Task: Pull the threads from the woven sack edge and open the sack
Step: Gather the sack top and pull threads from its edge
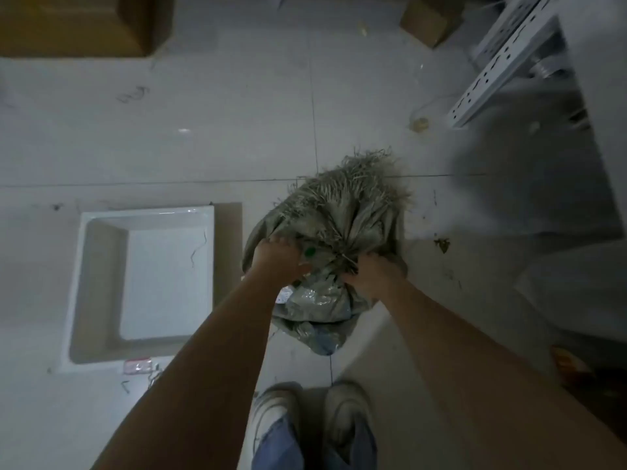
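Observation:
A grey-green woven sack (315, 303) stands on the tiled floor in front of my feet. Its top edge is bunched together, and a thick fringe of loose frayed threads (359, 184) fans out on the far side. My left hand (276, 256) grips the sack's edge on the left side of the bunch. My right hand (369, 274) is closed on the gathered neck, right beside the knot of threads. Something small and green (309, 251) shows between my hands inside the fabric folds.
A white square basin (101, 252) lies on the floor to the left. A cardboard box (84, 25) sits at the top left, a smaller one (429, 20) at the top. White slotted metal rails (502, 59) lean at the upper right. My shoes (312, 418) are below the sack.

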